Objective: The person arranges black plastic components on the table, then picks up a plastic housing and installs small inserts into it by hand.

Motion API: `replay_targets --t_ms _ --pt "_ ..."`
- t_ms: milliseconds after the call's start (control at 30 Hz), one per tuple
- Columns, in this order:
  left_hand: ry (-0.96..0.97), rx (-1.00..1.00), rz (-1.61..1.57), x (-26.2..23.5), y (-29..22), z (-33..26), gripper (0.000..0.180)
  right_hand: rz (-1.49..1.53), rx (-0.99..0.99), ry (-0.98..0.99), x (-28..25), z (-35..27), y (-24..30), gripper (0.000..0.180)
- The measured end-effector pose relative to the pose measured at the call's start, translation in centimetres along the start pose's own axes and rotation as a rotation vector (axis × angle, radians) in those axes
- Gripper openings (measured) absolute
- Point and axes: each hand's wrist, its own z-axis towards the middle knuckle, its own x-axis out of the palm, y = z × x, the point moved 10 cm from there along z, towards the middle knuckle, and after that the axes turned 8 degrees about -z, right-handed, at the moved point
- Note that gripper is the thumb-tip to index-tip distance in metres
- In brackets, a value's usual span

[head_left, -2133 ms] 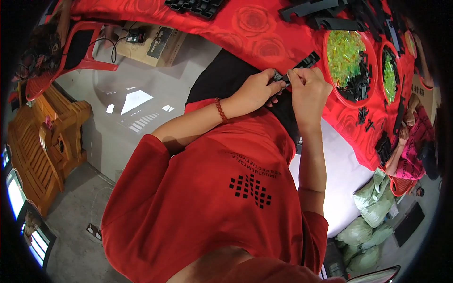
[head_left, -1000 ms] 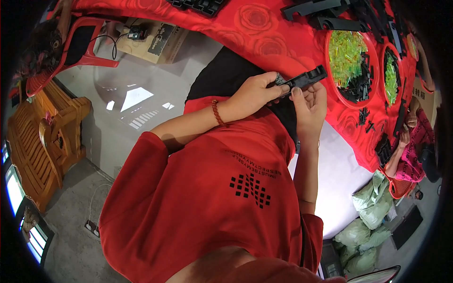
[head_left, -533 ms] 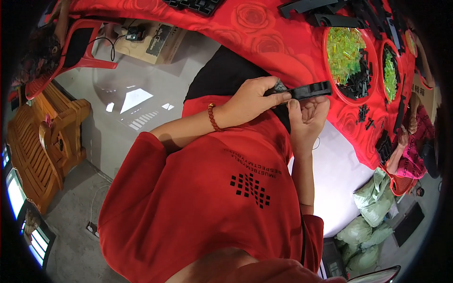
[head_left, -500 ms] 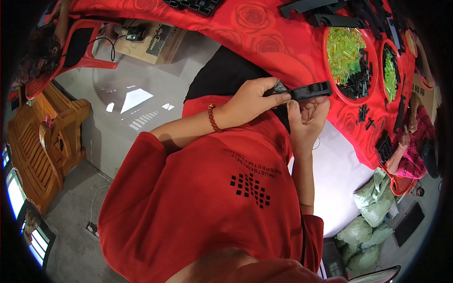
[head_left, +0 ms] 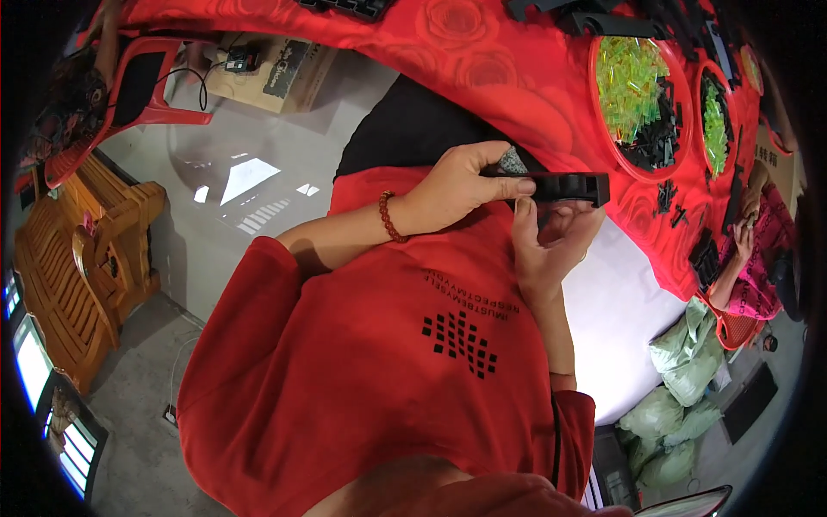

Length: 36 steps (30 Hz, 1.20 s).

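Above my lap I hold a black plastic bar with cut-outs (head_left: pixel 573 186), like a small spirit level body. My left hand (head_left: pixel 469 185), with a beaded bracelet at the wrist, is closed on its left end, thumb on top. The curled fingers of my right hand (head_left: pixel 551 246) are at the bar's near side and right end, its thumb touching the near edge. Whether a small part sits between the right fingers cannot be made out. Beside my left thumb a grey speckled piece (head_left: pixel 513 161) sticks up; its kind is unclear.
On the red rose-patterned tablecloth (head_left: pixel 500 82) stands a red-rimmed bowl (head_left: pixel 687 151) of yellow-green clear pieces and black parts. A smaller similar bowl (head_left: pixel 733 95) is beside it. Black bars (head_left: pixel 616 26) lie behind. A person's hand (head_left: pixel 743 241) is at far right.
The bar's right end has come down and swung a little nearer, so the bar lies more level and its cut-outs show more. My right hand has shifted lower, its thumb slightly left.
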Motion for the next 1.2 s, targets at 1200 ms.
replay_targets --t_ms 1200 --pt "0.095 -0.015 0.592 0.3 -2.6 0.8 0.02 0.046 0.263 0.026 -3.2 2.3 -3.0 0.038"
